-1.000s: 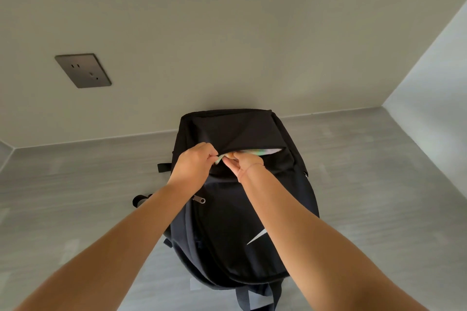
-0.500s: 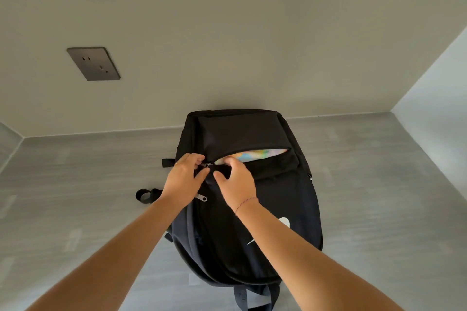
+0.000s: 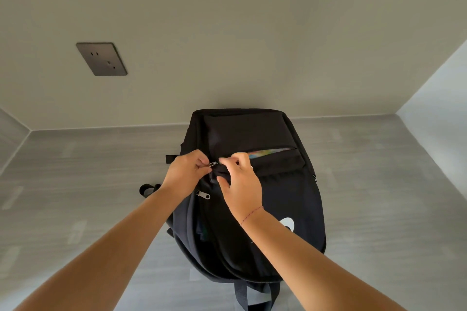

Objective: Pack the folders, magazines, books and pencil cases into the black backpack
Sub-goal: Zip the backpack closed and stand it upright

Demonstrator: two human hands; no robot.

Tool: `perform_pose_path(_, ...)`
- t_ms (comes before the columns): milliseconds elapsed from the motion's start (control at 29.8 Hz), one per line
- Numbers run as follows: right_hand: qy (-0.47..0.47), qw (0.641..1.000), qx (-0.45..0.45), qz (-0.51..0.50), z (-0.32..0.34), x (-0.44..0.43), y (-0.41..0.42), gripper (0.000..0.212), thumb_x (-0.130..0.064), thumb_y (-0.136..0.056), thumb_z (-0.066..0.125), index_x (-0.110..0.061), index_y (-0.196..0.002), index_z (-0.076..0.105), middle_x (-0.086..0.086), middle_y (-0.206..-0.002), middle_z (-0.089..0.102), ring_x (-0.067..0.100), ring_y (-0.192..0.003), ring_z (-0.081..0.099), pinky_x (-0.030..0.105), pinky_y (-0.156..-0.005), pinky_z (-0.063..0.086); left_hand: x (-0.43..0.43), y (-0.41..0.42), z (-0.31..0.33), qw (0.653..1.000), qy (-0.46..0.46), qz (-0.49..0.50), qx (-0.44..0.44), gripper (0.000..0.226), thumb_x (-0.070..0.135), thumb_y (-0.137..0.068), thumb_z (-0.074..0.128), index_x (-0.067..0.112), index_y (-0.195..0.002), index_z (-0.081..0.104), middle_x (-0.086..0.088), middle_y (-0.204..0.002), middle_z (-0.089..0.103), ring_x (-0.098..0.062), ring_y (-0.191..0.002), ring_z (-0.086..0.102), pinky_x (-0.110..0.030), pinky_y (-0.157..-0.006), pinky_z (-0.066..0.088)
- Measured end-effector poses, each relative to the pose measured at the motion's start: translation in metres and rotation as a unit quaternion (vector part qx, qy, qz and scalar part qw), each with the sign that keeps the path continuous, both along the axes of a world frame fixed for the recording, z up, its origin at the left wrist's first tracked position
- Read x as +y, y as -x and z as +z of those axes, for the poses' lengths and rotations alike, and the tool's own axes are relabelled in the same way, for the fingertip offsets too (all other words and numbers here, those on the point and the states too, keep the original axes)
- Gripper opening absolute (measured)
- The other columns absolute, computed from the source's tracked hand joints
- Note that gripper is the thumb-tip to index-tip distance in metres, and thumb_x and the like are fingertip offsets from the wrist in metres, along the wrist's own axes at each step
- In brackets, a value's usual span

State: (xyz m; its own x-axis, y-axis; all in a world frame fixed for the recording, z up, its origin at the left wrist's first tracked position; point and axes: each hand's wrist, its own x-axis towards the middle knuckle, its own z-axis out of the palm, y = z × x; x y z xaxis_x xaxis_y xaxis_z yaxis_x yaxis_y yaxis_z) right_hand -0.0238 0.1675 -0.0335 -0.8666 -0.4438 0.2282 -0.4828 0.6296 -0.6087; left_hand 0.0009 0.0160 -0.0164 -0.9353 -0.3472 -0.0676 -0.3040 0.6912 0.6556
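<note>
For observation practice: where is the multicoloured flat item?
Head view: the multicoloured flat item peeks from the black fabric backpack's open upper pocket, just right of the right hand.

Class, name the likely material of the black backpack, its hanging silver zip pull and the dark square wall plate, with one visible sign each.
Black backpack: woven fabric, probably; matt, creased. Silver zip pull: probably metal; glints. Dark square wall plate: plastic or brushed metal; dull sheen.

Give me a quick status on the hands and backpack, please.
Left hand pinches the silver metal zipper pull; right hand grips the black fabric backpack at its pocket edge. Pocket open, colourful item showing. Nothing blocking.
</note>
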Motion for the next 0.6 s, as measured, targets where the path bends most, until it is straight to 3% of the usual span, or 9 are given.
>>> perform_pose_path(134, -0.001, 1.0, -0.004, 0.02, 0.0, -0.017, 0.013, 0.041, -0.025, -0.085, 0.065, -0.015, -0.125, 0.059, 0.004, -0.112, 0.055, 0.02, -0.103, 0.056, 0.03, -0.087, 0.051, 0.004, 0.001, 0.01, 0.997, -0.024, 0.031, 0.068, 0.008, 0.014, -0.086, 0.064, 0.018, -0.089, 0.07, 0.007, -0.081, 0.067, -0.003, -0.077, 0.059, -0.011, -0.068, 0.043)
perform_pose_path(269, 0.023, 1.0, -0.008, -0.004, -0.001, -0.032, 0.018, 0.026, -0.025, -0.087, 0.064, -0.012, -0.109, 0.068, 0.004, -0.099, 0.062, 0.018, -0.089, 0.061, 0.028, -0.077, 0.053, 0.009, 0.0, 0.011, 0.995, -0.028, 0.039, 0.087, 0.021, 0.02, -0.091, 0.058, 0.018, -0.111, 0.064, 0.006, -0.091, 0.067, -0.004, -0.079, 0.06, -0.007, -0.067, 0.041)
perform_pose_path(403, 0.07, 0.996, -0.049, -0.038, -0.002, -0.031, 0.019, 0.021, -0.021, -0.091, 0.059, -0.009, -0.105, 0.07, 0.004, -0.096, 0.068, 0.015, -0.082, 0.066, 0.023, -0.075, 0.055, 0.009, -0.004, 0.0, 0.995, -0.027, 0.027, 0.089, 0.025, 0.02, -0.096, 0.047, 0.019, -0.12, 0.057, 0.001, -0.104, 0.068, -0.015, -0.089, 0.064, -0.027, -0.075, 0.053)
perform_pose_path(504, 0.119, 0.986, -0.101, -0.065, 0.001, -0.026, 0.018, 0.017, -0.022, -0.09, 0.06, -0.012, -0.099, 0.071, 0.001, -0.088, 0.071, 0.009, -0.077, 0.065, 0.018, -0.072, 0.054, 0.012, -0.008, -0.013, 0.998, 0.006, -0.007, 0.064, 0.032, 0.015, -0.087, 0.062, 0.021, -0.117, 0.058, 0.005, -0.112, 0.06, -0.008, -0.1, 0.054, -0.027, -0.087, 0.049)
perform_pose_path(605, 0.147, 0.972, -0.163, -0.08, 0.006, -0.025, 0.021, 0.014, -0.022, -0.088, 0.062, -0.014, -0.095, 0.071, -0.002, -0.082, 0.07, 0.007, -0.075, 0.064, 0.017, -0.07, 0.053, 0.022, -0.005, -0.018, 0.998, 0.006, 0.02, 0.066, 0.033, 0.018, -0.081, 0.07, 0.021, -0.112, 0.059, 0.009, -0.105, 0.058, -0.006, -0.095, 0.053, -0.022, -0.081, 0.045)
